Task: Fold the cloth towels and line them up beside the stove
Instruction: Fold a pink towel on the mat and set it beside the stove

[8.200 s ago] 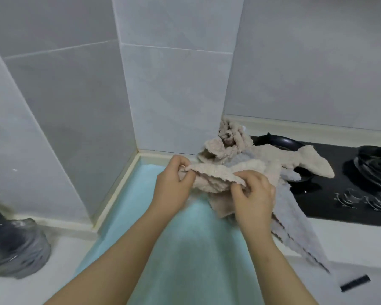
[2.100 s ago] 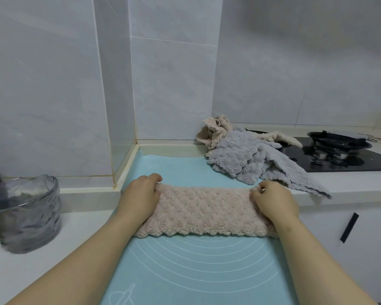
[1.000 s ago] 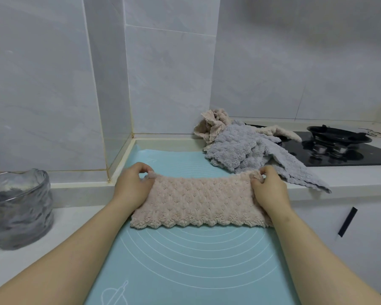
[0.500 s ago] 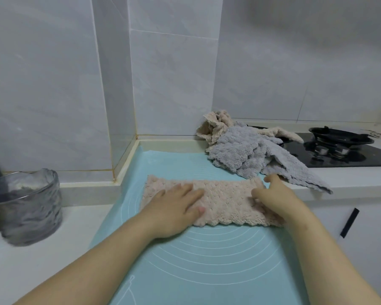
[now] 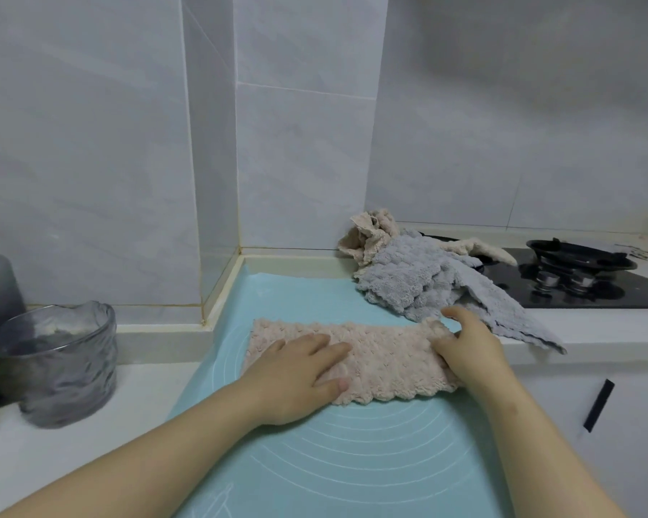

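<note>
Fingers (image 5: 326, 343) lie flat on pink towel (image 5: 382, 357); right hand (image 5: 464, 345) grips its end.

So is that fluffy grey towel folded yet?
No. The fluffy grey towel lies crumpled beside the black stove, one corner hanging off the counter.

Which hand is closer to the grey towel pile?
The right hand. It grips the right end of the pink towel, just below the grey towel pile. The left hand lies flat on the towel's left half, farther away.
</note>
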